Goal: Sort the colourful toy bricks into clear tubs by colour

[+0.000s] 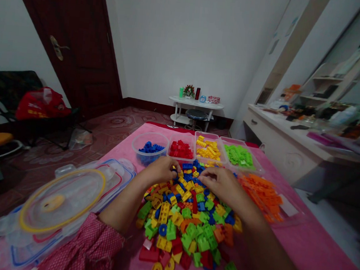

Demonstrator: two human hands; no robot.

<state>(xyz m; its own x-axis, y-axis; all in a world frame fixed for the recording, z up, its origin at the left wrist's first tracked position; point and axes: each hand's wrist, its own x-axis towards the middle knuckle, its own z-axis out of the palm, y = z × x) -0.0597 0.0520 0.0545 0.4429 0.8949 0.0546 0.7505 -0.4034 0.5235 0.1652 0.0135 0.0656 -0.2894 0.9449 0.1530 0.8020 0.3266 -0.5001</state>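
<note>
A mixed heap of toy building bricks [189, 210] in yellow, green, blue, red and orange lies on the pink-covered table. At the heap's far left side is my left hand [162, 170], its fingers curled with the tips together. Something small and dark, perhaps blue, shows at those tips, but its kind is unclear. My right hand [220, 182] is over the far right side, thumb and fingers bent together above blue and yellow bricks. Whatever it may pinch is hidden. Just beyond the hands stand a round tub of blue bricks [150, 148] and a box of red bricks [181, 149].
Further right are a box of yellow bricks [209, 149], a box of green bricks [238, 155] and a clear container of orange bricks [262, 195]. Stacked clear lids [69, 201] lie at the left. A white dresser [279, 136] stands right of the table [321, 246].
</note>
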